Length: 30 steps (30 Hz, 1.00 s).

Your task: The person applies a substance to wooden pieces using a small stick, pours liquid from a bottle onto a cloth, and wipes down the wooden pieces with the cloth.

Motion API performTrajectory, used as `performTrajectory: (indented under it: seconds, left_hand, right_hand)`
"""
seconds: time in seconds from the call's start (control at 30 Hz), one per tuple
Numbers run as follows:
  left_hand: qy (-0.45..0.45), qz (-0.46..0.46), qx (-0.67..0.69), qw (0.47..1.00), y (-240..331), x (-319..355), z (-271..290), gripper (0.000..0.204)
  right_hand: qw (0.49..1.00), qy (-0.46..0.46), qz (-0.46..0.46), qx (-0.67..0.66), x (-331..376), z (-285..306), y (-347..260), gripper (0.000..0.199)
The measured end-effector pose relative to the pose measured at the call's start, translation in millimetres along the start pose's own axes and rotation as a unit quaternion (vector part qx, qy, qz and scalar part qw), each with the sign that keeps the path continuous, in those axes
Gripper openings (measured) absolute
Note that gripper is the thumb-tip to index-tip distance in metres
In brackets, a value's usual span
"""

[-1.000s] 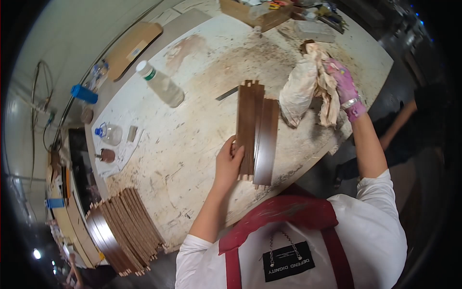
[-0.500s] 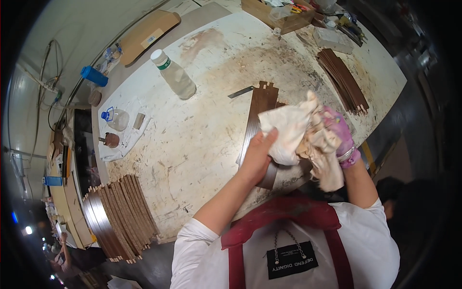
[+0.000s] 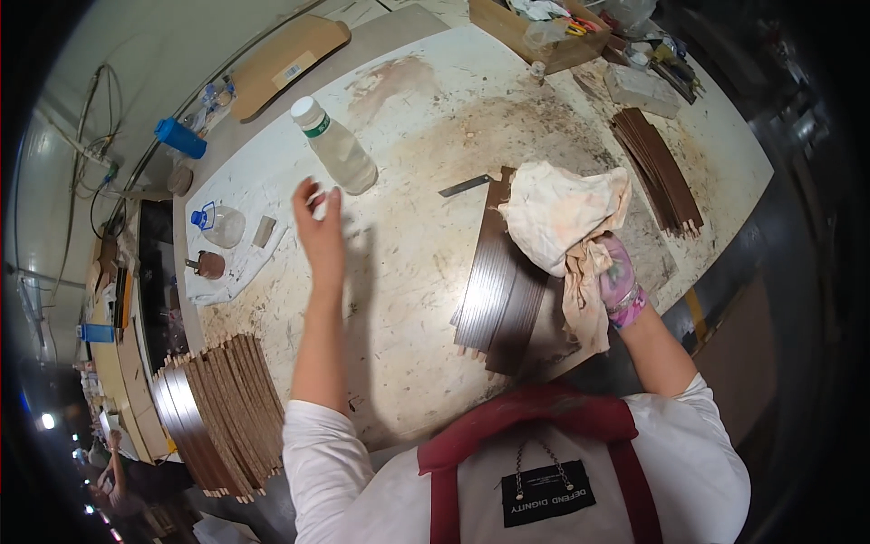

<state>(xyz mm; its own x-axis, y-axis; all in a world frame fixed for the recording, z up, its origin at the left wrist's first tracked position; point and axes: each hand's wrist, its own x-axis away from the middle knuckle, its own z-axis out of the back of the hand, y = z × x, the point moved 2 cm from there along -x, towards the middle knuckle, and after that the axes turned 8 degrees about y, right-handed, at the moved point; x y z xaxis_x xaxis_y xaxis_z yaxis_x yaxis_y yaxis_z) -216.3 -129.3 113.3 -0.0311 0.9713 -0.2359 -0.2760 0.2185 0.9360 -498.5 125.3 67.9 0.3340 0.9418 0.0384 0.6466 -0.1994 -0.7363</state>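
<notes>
My left hand (image 3: 319,222) is bare and held over the table, fingers apart and slightly curled, with nothing in it. Just beyond its fingertips stands a clear plastic bottle (image 3: 344,159) with a white cap and clear liquid inside. A pink patterned glove covers my right hand (image 3: 622,286), which is closed on a crumpled cream cloth (image 3: 566,213). The cloth hangs over the right part of some dark brown wooden slats (image 3: 494,290) lying on the table before me. A thin dark blade-like tool (image 3: 464,186) lies at the slats' far end.
Stacked brown slats stand at the near left (image 3: 222,408); another pile of slats (image 3: 657,172) lies far right. A small blue-capped jug (image 3: 222,225) and a brown pot (image 3: 210,265) sit on a white cloth (image 3: 217,288). Cardboard box (image 3: 544,45) with tools at the back.
My left hand has let go of the cloth and swung left toward the bottle. My right hand, still holding the cloth, has shifted slightly left, uncovering more of the slats.
</notes>
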Motion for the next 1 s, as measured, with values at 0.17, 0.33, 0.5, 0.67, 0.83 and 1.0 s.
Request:
performTrajectory:
  seconds: [0.17, 0.33, 0.5, 0.67, 0.83, 1.0]
  left_hand:
    - [-0.051, -0.03, -0.008, 0.998, -70, -67, -12, 0.113]
    - [-0.09, -0.053, 0.032, 0.994, -78, -88, -33, 0.1]
    - [-0.004, -0.15, -0.083, 0.985, -80, -80, -67, 0.08]
    - [0.031, -0.185, -0.079, 0.979, -66, -51, -66, 0.075]
    - [-0.017, -0.222, -0.235, 0.946, -37, -36, -63, 0.077]
    - [-0.112, -0.238, -0.296, 0.918, -19, 15, -26, 0.074]
  right_hand:
    - [0.994, 0.085, -0.062, 0.041, -67, -19, -12, 0.015]
    - [0.997, -0.008, 0.016, 0.081, -179, -127, -37, 0.02]
    - [0.844, -0.115, 0.332, 0.406, -241, -201, -11, 0.043]
    - [0.663, -0.194, 0.378, 0.617, -231, -195, 33, 0.064]
    - [0.756, -0.194, 0.334, 0.528, -269, -103, 25, 0.056]
    - [0.935, -0.028, 0.105, 0.338, -221, -70, 29, 0.039]
